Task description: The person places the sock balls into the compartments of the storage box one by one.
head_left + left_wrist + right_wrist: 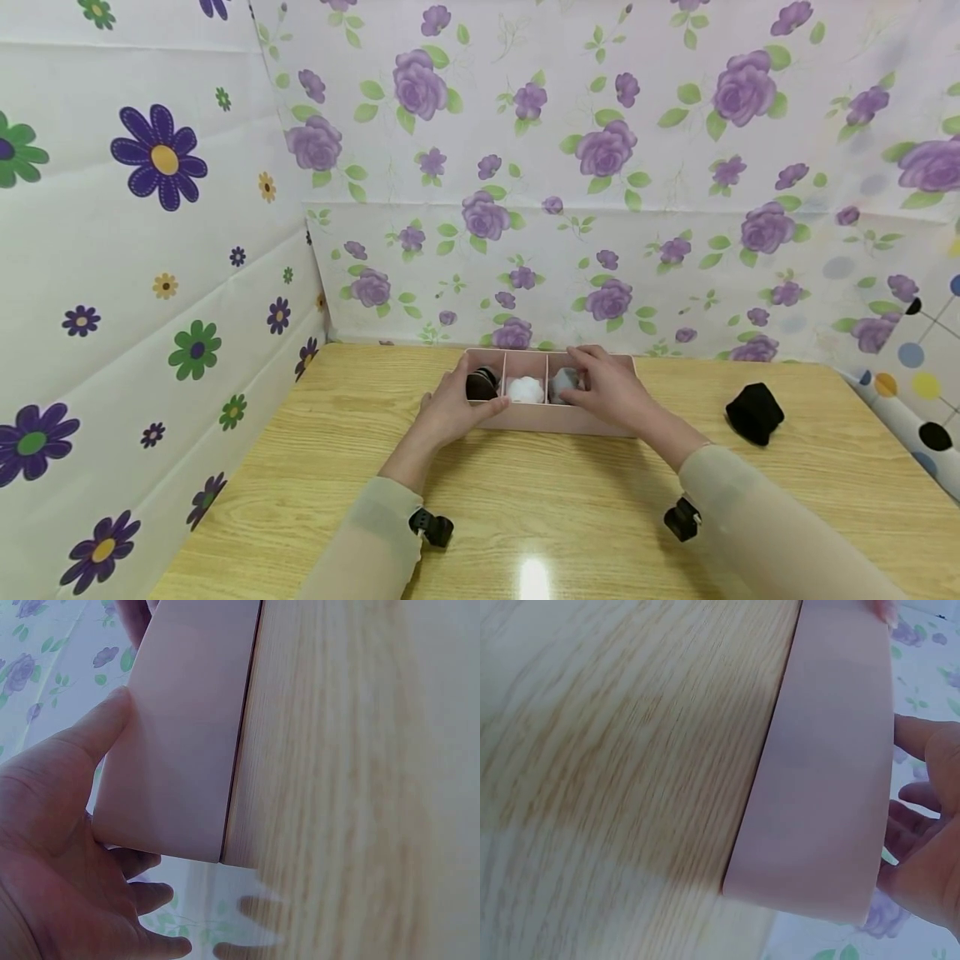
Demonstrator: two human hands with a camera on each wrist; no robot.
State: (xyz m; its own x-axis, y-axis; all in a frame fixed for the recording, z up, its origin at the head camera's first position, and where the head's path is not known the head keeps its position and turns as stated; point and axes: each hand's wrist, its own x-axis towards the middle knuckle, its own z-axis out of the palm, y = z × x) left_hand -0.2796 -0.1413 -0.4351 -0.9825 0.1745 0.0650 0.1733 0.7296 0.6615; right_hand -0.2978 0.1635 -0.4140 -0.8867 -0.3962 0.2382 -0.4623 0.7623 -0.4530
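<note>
A long pink box (555, 419) with dividers stands on the table near the wall. My left hand (452, 408) grips its left end, thumb along the front rim and fingers round the far side. In the left compartment sits a dark striped bundle (482, 383), and beside it a white bundle (525, 389), both like rolled socks. My right hand (611, 387) reaches over the right part of the box, thumb and fingers about a grey rolled sock (562, 384) inside. The right wrist view shows that hand (937, 817) at the rim, the sock hidden behind the front wall.
A crumpled black cloth bundle (754, 413) lies on the wooden table (540, 500) to the right of the box. Flowered sheets (525, 167) hang close behind the table and along its left side. Wrist cameras (433, 528) are strapped to both sleeves.
</note>
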